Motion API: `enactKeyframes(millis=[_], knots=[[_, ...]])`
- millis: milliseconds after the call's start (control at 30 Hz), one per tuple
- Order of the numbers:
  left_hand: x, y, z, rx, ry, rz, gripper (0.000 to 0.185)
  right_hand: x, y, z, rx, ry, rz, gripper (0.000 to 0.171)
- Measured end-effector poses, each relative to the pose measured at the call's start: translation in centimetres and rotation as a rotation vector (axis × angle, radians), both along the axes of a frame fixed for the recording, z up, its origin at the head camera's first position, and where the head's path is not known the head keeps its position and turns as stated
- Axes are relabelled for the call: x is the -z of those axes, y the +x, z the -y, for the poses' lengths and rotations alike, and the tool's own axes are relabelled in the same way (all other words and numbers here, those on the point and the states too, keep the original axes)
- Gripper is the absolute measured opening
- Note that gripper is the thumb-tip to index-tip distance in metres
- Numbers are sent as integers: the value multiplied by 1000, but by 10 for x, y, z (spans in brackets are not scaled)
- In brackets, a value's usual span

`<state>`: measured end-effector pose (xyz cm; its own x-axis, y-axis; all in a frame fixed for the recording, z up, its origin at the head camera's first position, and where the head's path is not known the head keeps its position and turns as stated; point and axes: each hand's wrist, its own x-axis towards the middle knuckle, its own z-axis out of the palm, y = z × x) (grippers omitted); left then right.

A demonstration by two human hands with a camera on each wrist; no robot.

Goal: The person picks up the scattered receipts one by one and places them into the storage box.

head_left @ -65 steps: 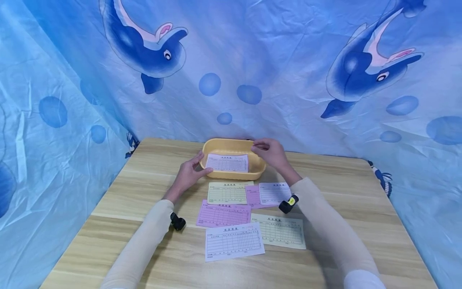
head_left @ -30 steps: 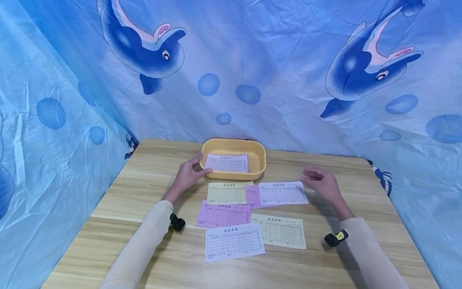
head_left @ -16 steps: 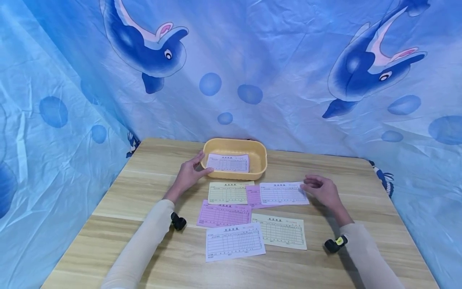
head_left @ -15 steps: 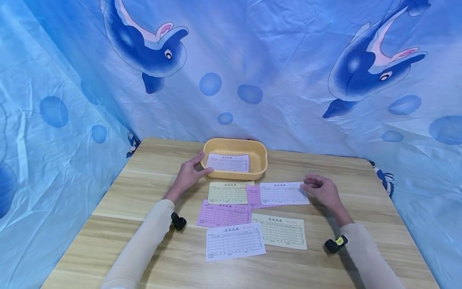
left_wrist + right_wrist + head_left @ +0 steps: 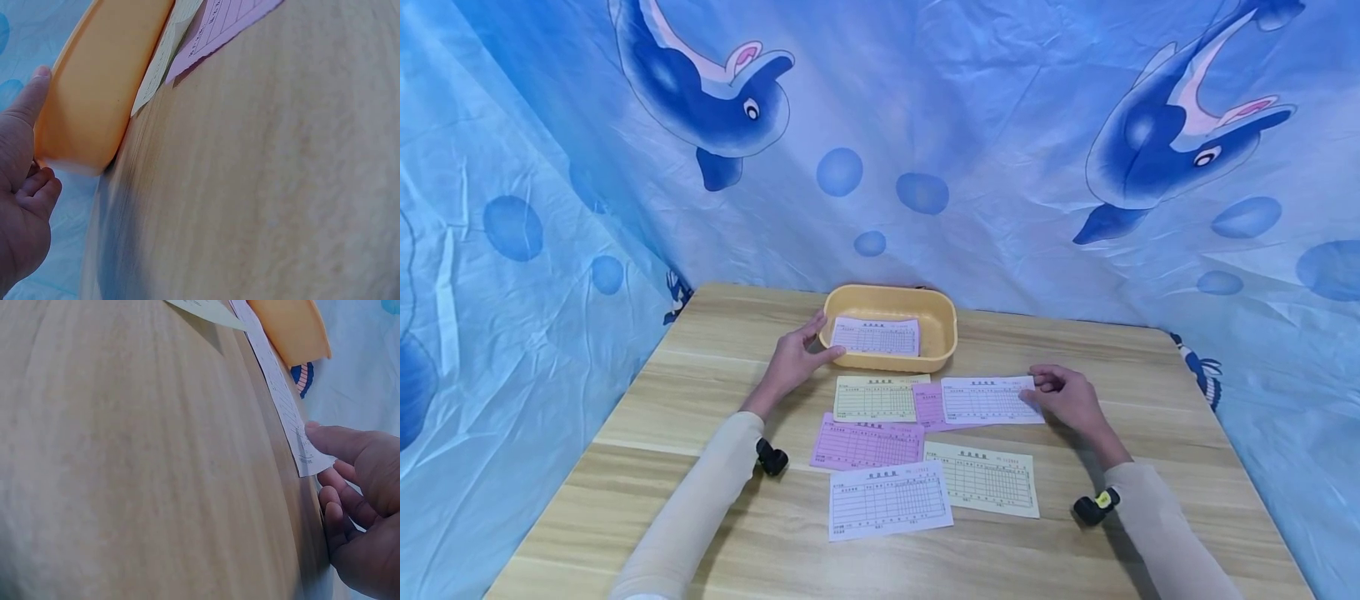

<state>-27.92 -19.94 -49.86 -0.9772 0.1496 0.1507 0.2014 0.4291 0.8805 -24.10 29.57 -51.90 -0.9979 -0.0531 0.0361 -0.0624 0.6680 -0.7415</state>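
At the left end of a yellow plastic basket (image 5: 943, 354), my left hand (image 5: 793, 362) holds the rim, thumb over the front and fingers along the side. Inside the basket lies a pale lilac receipt slip (image 5: 876, 337). My right hand (image 5: 1071, 404) pinches the right end of a white receipt slip (image 5: 985, 402); in the right wrist view the thumb (image 5: 337, 440) is on top and the fingers are beneath. That white slip overlaps a pink slip (image 5: 929, 406), whose right part is mostly hidden.
In front of the basket lie a yellow slip (image 5: 874, 400), another pink slip (image 5: 865, 443), a second yellow slip (image 5: 992, 483) and a white slip (image 5: 891, 504), partly overlapping. The wooden table (image 5: 715, 350) meets a blue dolphin-print curtain (image 5: 1000, 125) at the back.
My right hand has left the basket's right end, come forward and right to the white slip, and its thumb has moved onto the slip's right end. The left hand stays on the basket.
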Motion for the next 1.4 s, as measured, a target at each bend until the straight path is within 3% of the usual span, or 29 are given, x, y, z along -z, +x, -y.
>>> enactKeyframes(millis=[233, 533, 1400], knots=[[-1, 0, 0, 0, 3, 5, 94, -1, 1, 1, -24, 49, -22, 43], [-2, 1, 0, 6, 11, -1, 93, -2, 5, 3, -9, 65, -41, 24], [0, 1, 0, 7, 20, -10, 93, -21, 12, 7, 21, -5, 12, 22]])
